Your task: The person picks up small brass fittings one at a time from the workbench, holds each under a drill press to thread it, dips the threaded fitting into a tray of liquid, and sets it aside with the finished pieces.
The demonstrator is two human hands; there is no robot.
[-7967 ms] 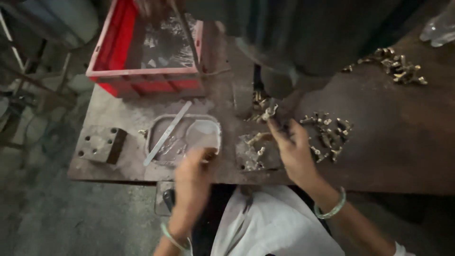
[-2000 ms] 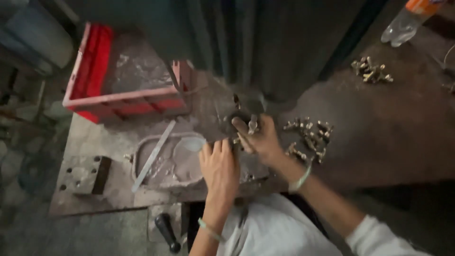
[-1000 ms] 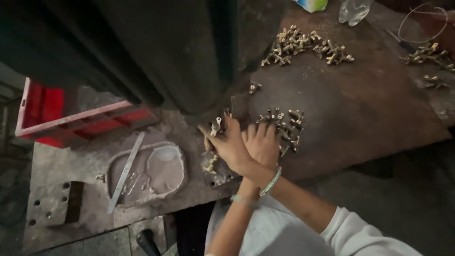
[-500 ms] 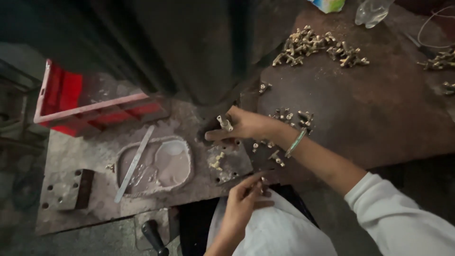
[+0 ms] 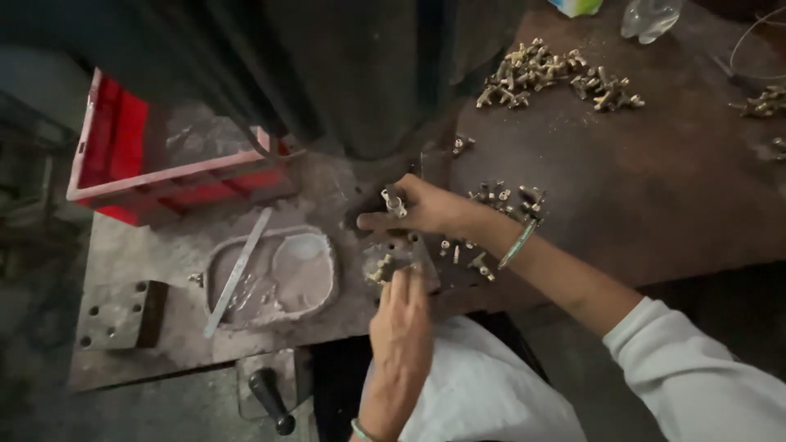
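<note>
My right hand reaches left across the metal bench and holds a small brass fitting between thumb and fingers, close to the base of the dark press machine. My left hand lies at the bench's front edge, fingers extended and touching a few brass parts. A small heap of brass fittings sits just behind my right wrist, which wears a bangle.
A red plastic crate stands at the left. A shallow metal tray holds a flat metal strip. A drilled steel block lies at far left. More brass fittings are piled at the back; a black handle sticks out below.
My right hand has stayed near the press with a fitting. My left hand has come up from my lap to the parts at the bench's front edge.
</note>
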